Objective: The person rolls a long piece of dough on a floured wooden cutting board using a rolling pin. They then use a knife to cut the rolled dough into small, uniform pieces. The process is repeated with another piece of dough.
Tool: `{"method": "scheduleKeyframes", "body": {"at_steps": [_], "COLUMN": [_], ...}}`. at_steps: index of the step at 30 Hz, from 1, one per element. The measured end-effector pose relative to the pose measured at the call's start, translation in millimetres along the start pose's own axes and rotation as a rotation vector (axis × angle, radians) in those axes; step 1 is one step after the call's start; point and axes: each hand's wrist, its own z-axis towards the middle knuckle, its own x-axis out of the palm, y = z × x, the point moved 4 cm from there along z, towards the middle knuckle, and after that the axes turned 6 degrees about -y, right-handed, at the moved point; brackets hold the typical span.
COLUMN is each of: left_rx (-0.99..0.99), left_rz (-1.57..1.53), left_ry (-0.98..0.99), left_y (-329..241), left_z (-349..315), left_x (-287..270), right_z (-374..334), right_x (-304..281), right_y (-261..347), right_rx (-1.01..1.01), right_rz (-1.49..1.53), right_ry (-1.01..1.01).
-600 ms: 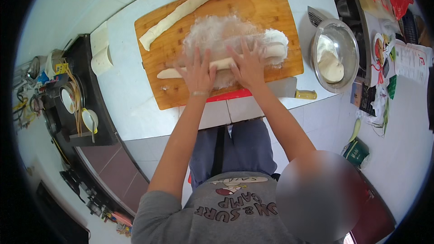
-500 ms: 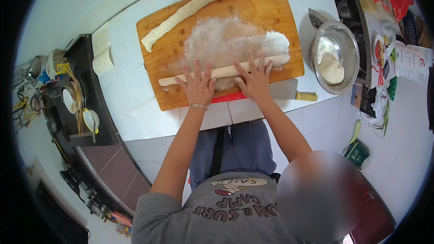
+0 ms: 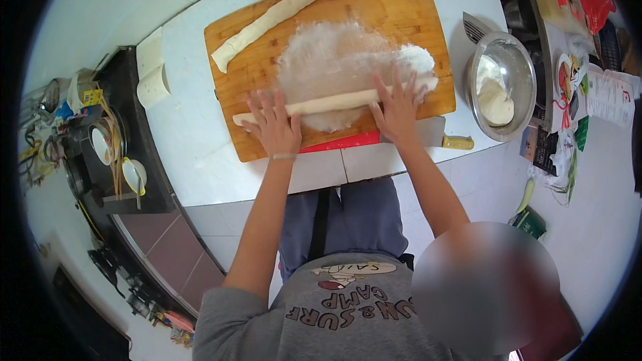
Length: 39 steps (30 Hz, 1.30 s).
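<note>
A long rope of dough (image 3: 334,101) lies across the near part of a floured wooden board (image 3: 257,83). Flat on its left part rests my left hand (image 3: 275,126), fingers spread. My right hand (image 3: 399,110) lies on the right part in the same way, next to a heap of white flour (image 3: 416,60). Both hands cover stretches of the rope. A second, thicker roll of dough (image 3: 281,20) sits slantwise along the board's far left edge. Flour is smeared thinly over the middle of the board.
Right of the board stands a metal bowl (image 3: 533,87) holding a dough lump (image 3: 496,103) and flour. A cleaver (image 3: 431,132) with a yellowish handle lies at the board's near right edge, by a red strip (image 3: 344,142). At left, chopsticks (image 3: 115,160) and bowls sit on a dark counter.
My hands have moved apart along the dough rope, the left one leftward and the right one rightward. More of the rope's middle shows between them.
</note>
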Motion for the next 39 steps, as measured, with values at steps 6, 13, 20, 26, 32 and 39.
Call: {"method": "scheduleKeyframes", "body": {"at_steps": [6, 13, 20, 26, 32, 39], "left_rx": [-0.158, -0.220, -0.103, -0.272, -0.190, -0.235], "left_rz": [0.053, 0.021, 0.002, 0.022, -0.042, 0.000], "left_ry": [-0.088, -0.041, 0.030, -0.070, 0.018, 0.023], "left_y": [13.1, 29.5, 53.0, 70.9, 64.8, 80.4], "left_z": [69.0, 66.5, 3.6, 96.5, 38.1, 51.2], "left_x": [10.6, 14.8, -0.9, 17.0, -0.4, 9.9], "right_z": [67.6, 78.4, 10.9, 113.1, 48.8, 35.6], "right_x": [17.5, 17.2, -4.4, 26.7, 4.6, 0.8], "right_y": [-18.2, -29.1, -31.7, -57.1, -42.8, -50.7], "right_rx": [0.031, 0.028, 0.020, 0.056, 0.036, 0.027], "right_rz": [-0.048, -0.062, -0.057, -0.090, -0.085, -0.112], "right_ry": [-0.163, -0.164, -0.043, -0.203, -0.118, -0.077]}}
